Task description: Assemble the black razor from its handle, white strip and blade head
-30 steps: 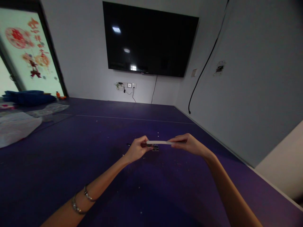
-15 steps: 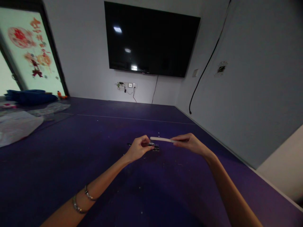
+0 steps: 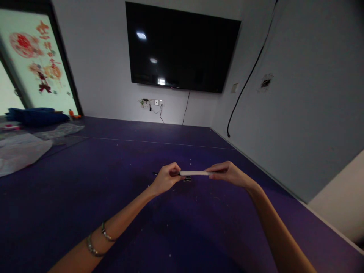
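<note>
A slim white strip (image 3: 195,173), seen nearly edge-on, spans the gap between my two hands. My right hand (image 3: 226,172) pinches its right end between thumb and fingers. My left hand (image 3: 167,178) is closed, thumb and fingers pinched at the strip's left end. A small dark part shows at those left fingertips; its kind is hidden. Just below the strip is a small dark object (image 3: 187,179), too small to name. A dark thin tip (image 3: 155,173) shows to the left of my left hand.
The purple surface (image 3: 170,235) bears scattered white specks. Clear plastic sheeting (image 3: 22,151) and a dark blue cloth bundle (image 3: 36,116) lie at the left. A black cable (image 3: 247,83) hangs along the right wall. A television (image 3: 182,45) hangs on the wall ahead.
The white strip has come down and levelled, its left end now at my left fingertips. It covers the shiny part seen there before. My hands have barely shifted.
</note>
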Demonstrator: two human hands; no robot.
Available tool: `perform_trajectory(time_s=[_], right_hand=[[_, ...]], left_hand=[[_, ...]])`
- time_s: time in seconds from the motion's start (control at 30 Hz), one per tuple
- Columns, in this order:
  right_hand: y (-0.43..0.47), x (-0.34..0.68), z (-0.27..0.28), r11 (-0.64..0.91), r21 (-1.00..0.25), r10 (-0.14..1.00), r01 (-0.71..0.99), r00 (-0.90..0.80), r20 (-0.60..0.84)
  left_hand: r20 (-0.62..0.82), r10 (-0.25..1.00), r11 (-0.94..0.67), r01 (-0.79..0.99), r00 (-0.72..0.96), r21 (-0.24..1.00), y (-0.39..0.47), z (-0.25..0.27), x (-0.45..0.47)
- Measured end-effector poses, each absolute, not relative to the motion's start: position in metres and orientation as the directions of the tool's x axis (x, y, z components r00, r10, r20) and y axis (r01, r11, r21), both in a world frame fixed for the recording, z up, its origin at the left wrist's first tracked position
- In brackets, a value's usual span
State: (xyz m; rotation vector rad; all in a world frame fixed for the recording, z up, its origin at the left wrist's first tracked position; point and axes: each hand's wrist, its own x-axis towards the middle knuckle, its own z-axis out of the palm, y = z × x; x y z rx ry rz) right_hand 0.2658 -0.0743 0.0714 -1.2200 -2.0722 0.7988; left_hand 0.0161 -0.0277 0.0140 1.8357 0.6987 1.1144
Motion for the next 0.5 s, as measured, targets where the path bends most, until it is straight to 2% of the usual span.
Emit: perform_trajectory(time_s=[0.2,0.4,0.5], right_hand=[[-0.071,0.271,0.068,0.371,-0.742,0.919,0.559,-0.338,0.205],[-0.069,0.275,0.066,0.361,-0.748,0.91,0.557,-0.384,0.153],[-0.067,0.277,0.063,0.321,-0.759,0.934,0.566,-0.322,0.155]], left_hand=[[0.42,0.793,-0.475,0.017,0.441,0.88,-0.027,0.015,0.015],[0.426,0.796,-0.488,0.038,0.43,0.872,-0.028,0.016,0.016],[0.412,0.795,-0.468,0.019,0.445,0.884,-0.028,0.016,0.016]])
